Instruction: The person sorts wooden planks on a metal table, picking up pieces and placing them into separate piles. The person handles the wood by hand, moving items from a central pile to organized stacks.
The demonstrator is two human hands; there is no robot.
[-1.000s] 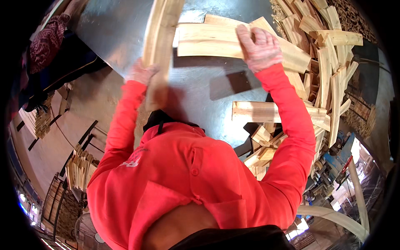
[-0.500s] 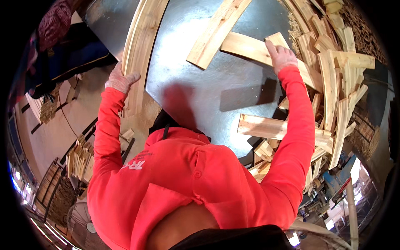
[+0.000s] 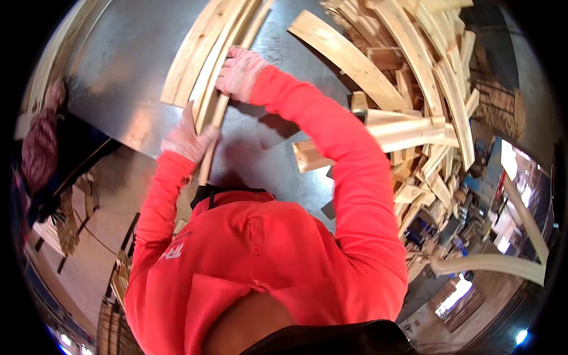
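Several long pale wooden boards (image 3: 208, 94) lie side by side at the upper middle, their near ends toward me. My left hand (image 3: 186, 139) is closed around those near ends, thumb on one side and fingers on the other. Farther up the same boards, my right hand (image 3: 241, 76) grips them from the right with its fingers bent over the edges. Left of the held boards, a wide flat board (image 3: 194, 56) rests on the metal table (image 3: 127, 62). One narrow strip (image 3: 208, 155) reaches down past my left hand toward my body.
A jumbled pile of wooden boards (image 3: 408, 65) covers the right side, with one long board (image 3: 346, 56) sticking out over the table. A shorter board (image 3: 310, 157) juts out beneath my right forearm. At the far left, another person's hand (image 3: 56, 94) rests near the table edge by more boards.
My right hand has left the boards on the right and swung left onto the boards beside my left hand. The view has turned, so the pile appears shifted.
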